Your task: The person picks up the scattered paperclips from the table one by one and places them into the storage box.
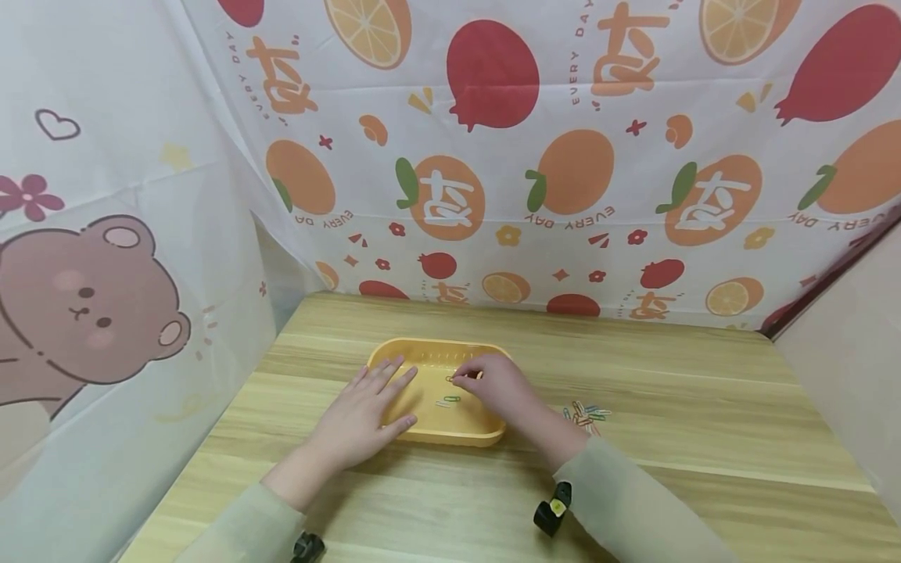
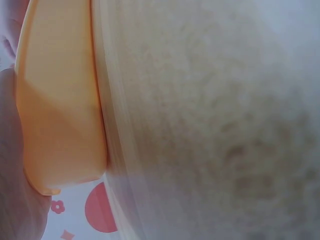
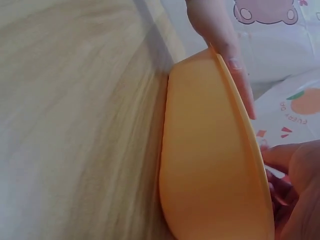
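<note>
A shallow yellow-orange tray sits on the table. Over its left rim lies my left hand, fingers spread and mostly straight. My right hand reaches over the right side and pinches a small orange-red paper clip between thumb and fingertips, above the tray floor. A green paper clip and a pale paper clip lie inside the tray. Both wrist views show the tray's outer wall close up; in the right wrist view it hides part of the right hand's fingers.
To the right of the tray, a loose pile of coloured paper clips lies on the wooden table, beyond my right forearm. A fruit-print cloth hangs behind the table, and a bear-print cloth hangs at the left.
</note>
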`<action>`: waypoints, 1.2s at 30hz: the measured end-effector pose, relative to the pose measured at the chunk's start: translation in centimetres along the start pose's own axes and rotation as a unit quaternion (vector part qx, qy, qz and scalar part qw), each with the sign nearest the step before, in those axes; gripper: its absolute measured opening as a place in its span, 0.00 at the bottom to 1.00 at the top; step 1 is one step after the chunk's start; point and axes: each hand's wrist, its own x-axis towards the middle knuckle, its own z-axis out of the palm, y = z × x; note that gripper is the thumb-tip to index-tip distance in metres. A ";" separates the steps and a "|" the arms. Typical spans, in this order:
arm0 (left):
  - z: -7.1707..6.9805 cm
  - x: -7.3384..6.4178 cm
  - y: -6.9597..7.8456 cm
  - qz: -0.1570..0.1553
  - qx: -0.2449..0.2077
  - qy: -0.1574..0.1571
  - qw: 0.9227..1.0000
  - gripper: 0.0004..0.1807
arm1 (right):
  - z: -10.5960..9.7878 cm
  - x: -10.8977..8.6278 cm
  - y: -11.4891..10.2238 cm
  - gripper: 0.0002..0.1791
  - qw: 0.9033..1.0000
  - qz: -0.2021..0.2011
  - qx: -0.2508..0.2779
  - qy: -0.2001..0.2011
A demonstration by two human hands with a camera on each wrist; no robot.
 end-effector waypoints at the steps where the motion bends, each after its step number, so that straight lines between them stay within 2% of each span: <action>1: 0.0 0.0 0.0 0.000 0.000 0.000 1.000 0.40 | 0.1 0.2 -0.1 0.07 1.000 0.000 -0.007 -0.008; 7: 0.2 0.0 -0.2 0.002 0.005 0.000 1.000 0.40 | 0.7 1.3 -0.6 0.06 0.997 0.011 -0.063 -0.038; 19: -0.2 0.0 0.1 0.008 0.000 0.007 1.000 0.41 | 2.0 2.5 -0.3 0.06 0.985 0.047 -0.155 -0.052; 29: -0.2 0.0 0.2 0.004 -0.001 0.003 1.000 0.41 | 2.8 2.7 0.3 0.09 0.971 0.039 -0.230 -0.050; 36: -0.2 0.1 0.3 0.001 -0.005 0.004 1.000 0.41 | 2.7 2.6 0.2 0.07 0.969 0.019 -0.242 -0.041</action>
